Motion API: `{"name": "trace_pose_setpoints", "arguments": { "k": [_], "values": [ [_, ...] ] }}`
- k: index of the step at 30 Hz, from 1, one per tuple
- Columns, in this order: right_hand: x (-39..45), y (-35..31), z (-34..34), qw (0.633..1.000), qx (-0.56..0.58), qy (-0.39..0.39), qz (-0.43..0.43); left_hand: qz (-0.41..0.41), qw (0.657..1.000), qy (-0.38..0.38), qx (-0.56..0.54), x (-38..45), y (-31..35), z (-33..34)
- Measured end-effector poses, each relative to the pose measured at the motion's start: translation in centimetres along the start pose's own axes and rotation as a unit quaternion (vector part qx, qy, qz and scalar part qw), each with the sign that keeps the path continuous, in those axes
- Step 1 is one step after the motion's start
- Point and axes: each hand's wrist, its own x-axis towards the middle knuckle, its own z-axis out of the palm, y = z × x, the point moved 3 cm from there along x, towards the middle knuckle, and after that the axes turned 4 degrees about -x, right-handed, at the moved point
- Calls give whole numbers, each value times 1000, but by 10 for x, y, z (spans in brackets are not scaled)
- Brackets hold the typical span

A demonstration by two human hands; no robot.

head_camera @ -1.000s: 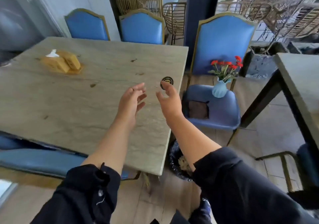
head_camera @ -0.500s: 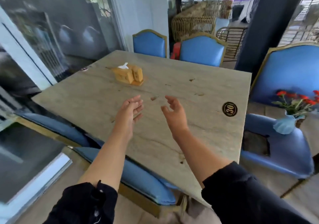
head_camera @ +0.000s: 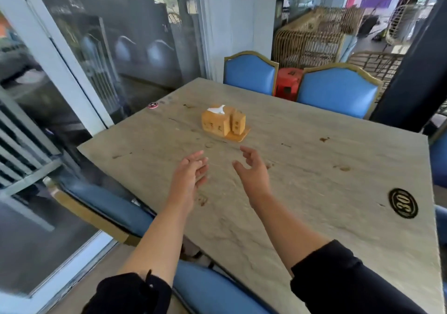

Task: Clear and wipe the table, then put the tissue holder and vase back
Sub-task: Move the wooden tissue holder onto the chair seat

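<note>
- I am holding my left hand (head_camera: 188, 178) and right hand (head_camera: 254, 175) over the table (head_camera: 314, 173), fingers relaxed, gripping nothing.
- The tissue holder (head_camera: 225, 123) is sitting beyond both hands (apart from my fingertips).

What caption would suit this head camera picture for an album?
Two open hands, left hand and right hand, reach over a stained table toward a wooden tissue holder.

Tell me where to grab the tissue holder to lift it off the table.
Probably grip the tissue holder by its flat base, one open hand on each end, left hand and right hand coming from the near side. The blocks seem to sit loosely on that tray.
</note>
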Motion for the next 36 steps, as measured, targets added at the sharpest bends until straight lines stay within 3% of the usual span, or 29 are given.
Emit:
{"name": "trace_pose_setpoints", "arguments": {
  "k": [13,28,36],
  "values": [
    [44,-27,108,991,14,123,49,-17,996,-86,25,132,49,-71],
    [140,1,156,983,-21,143,111,-44,992,-103,59,253,26,-68],
    [224,32,180,967,-64,187,158,-70,979,-164,100,356,1,-42]
  ]
}}
